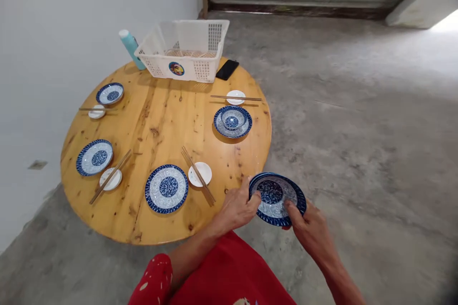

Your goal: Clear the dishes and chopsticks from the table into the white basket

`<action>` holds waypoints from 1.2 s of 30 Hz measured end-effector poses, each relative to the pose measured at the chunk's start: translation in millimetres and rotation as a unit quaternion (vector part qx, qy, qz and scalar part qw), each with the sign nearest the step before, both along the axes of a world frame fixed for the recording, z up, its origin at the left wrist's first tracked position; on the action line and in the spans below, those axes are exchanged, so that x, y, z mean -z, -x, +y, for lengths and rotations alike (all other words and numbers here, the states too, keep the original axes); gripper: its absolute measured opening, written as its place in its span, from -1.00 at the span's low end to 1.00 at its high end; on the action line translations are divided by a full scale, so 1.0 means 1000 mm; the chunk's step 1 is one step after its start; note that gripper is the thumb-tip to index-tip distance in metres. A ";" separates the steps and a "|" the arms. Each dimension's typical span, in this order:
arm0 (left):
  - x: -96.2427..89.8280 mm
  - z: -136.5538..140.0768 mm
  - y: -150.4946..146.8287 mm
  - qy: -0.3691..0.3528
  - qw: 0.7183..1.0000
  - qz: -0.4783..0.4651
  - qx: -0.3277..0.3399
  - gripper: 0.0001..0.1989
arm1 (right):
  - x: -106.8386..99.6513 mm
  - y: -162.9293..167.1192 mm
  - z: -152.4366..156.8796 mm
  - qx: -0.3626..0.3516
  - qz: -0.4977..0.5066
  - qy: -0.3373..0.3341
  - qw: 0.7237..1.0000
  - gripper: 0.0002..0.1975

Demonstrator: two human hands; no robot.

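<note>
My left hand (241,205) grips the near-left rim of a blue-and-white plate (271,193), thumb on its upper face. On the opposite side my right hand (310,226) holds the same plate, its thumb pressed inside the rim. The plate is tilted and held off the table's right front edge, above the floor. Its rim looks doubled, but I cannot tell whether a second plate lies beneath. Nearest to my left hand on the table are a small white dish (205,170) with chopsticks (198,174) across it and a flat patterned plate (166,189).
The round wooden table (153,105) also bears a plate (241,132) with a bowl (232,118) on it, a left plate (94,157) and a far-left one (109,93). Behind stand a white basket (193,67), a turquoise bottle (131,48) and a black phone (227,69).
</note>
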State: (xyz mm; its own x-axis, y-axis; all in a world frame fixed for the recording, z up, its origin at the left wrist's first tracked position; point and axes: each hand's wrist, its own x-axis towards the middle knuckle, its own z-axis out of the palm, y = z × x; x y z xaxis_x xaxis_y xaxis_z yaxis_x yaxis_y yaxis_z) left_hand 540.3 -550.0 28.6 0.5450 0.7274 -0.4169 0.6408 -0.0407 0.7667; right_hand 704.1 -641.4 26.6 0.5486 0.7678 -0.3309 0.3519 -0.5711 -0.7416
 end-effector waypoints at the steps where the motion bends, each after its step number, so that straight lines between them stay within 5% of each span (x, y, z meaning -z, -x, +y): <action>1: -0.001 0.011 -0.006 0.005 1.000 0.004 -0.017 -0.52 | 0.000 -0.010 0.017 -0.022 -0.001 0.001 1.000 -0.56; 11: -0.015 0.108 -0.039 -0.025 0.990 0.007 -0.136 -0.56 | -0.002 -0.064 0.162 -0.179 -0.004 -0.051 0.983 -0.74; 15: -0.005 0.148 -0.049 -0.064 0.980 0.018 -0.188 -0.56 | -0.008 -0.073 0.222 -0.228 -0.026 -0.021 0.973 -0.85; 20: 0.016 0.190 -0.063 -0.008 0.962 -0.033 -0.272 -0.62 | 0.002 -0.083 0.290 -0.302 -0.010 0.029 0.953 -0.80; 27: 0.023 0.206 -0.083 0.020 0.923 0.019 -0.384 -0.74 | 0.021 -0.098 0.354 -0.478 -0.081 0.054 0.873 -0.84; 36: 0.022 0.201 -0.115 0.025 0.880 0.096 -0.465 -0.58 | 0.037 -0.108 0.383 -0.600 -0.196 0.041 0.775 -0.67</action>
